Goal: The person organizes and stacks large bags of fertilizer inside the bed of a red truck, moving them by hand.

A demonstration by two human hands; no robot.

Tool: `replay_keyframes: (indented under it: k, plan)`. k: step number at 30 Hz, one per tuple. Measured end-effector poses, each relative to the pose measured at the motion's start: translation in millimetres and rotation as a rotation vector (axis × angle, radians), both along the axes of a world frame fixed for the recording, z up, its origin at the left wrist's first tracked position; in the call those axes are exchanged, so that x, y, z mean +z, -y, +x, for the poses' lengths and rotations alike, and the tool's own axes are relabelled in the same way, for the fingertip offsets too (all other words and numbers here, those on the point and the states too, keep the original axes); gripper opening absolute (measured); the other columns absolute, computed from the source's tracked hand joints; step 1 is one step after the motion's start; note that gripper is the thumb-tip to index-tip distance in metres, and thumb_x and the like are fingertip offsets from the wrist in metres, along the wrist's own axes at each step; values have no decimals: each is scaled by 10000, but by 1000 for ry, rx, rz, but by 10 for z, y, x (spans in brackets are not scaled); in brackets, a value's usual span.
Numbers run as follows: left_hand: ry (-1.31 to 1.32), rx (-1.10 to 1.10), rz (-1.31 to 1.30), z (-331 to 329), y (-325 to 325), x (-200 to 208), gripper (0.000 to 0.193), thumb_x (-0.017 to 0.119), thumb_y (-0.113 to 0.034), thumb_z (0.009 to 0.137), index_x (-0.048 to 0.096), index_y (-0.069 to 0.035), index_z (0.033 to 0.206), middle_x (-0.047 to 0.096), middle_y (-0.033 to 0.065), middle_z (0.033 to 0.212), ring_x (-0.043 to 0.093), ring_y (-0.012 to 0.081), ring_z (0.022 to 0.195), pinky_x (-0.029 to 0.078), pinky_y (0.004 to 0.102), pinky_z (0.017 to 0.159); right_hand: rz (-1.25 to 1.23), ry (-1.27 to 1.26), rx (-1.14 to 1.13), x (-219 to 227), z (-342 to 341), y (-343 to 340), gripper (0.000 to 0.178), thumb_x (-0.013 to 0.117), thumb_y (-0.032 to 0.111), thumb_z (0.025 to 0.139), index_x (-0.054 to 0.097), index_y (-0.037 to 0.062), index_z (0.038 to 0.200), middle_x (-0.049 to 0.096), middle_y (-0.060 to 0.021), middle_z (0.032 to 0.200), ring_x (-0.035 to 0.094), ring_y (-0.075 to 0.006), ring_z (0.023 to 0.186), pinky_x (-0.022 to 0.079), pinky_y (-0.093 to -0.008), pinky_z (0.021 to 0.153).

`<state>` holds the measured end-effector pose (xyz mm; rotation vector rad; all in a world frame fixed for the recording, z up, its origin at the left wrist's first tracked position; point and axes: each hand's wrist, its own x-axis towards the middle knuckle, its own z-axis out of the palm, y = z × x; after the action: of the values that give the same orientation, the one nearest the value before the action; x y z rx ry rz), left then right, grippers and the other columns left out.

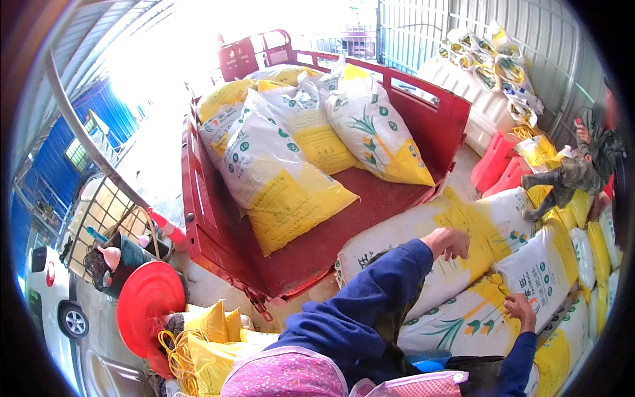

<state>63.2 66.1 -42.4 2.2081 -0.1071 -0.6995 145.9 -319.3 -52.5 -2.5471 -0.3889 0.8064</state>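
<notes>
White and yellow woven sacks lie stacked in front of me. My left hand (450, 243) hangs over the upper sack (423, 228), next to the cart's open end. Its fingers are bent and a little apart, with nothing seen in them. My right hand (521, 309) is farther right and nearer, its fingers curled at the yellow gathered corner of a printed sack (463, 317). What lies under those fingertips is partly hidden. Beside that hand rests another white sack (539, 271). Blue sleeves cover both my arms.
A red cargo cart (317, 255) holds several full sacks (297, 192). Another person in camouflage clothes (582, 169) sits on the sacks at right, near red containers (499, 169). At left are a red round lid (151, 308), yellow rope (178, 360) and a white car (49, 298).
</notes>
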Motion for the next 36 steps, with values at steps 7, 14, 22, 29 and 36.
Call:
replay_keyframes:
  k: [7,14,22,29,36]
  plan:
    - [22,31,-10,-107,-127,-14,309,570,-298,803,649,-44,961,662,74,853,665,209,715,514,359,566,56,-18,-21,-22,-37,-120,388,583,134,831,590,-63,1165,672,-165,902,650,-217,681,529,-304,586]
    - [48,22,29,-129,-67,101,311,558,-299,800,655,-42,947,669,82,858,663,210,706,516,356,566,9,-39,-38,-15,12,-60,420,581,133,807,579,-74,1173,674,-187,932,674,-233,721,539,-310,584]
    - [-3,-10,17,-81,-85,90,382,586,-342,847,632,-55,1095,676,105,934,666,215,720,515,381,614,-34,-17,-28,33,-27,-124,450,560,159,785,584,-59,1178,675,-184,981,688,-236,760,562,-315,631]
    - [18,-20,19,-108,-80,133,373,595,-341,812,648,-45,1034,671,86,899,666,216,717,522,369,604,-28,-11,-39,130,-108,-160,446,556,157,783,587,-52,1176,675,-187,981,687,-236,763,565,-316,635]
    - [32,-13,5,-145,-89,143,294,547,-305,814,636,-47,925,662,62,864,648,183,696,511,349,600,-52,16,-9,102,-97,-154,411,561,160,796,606,-47,1148,682,-182,949,683,-223,743,560,-308,625]
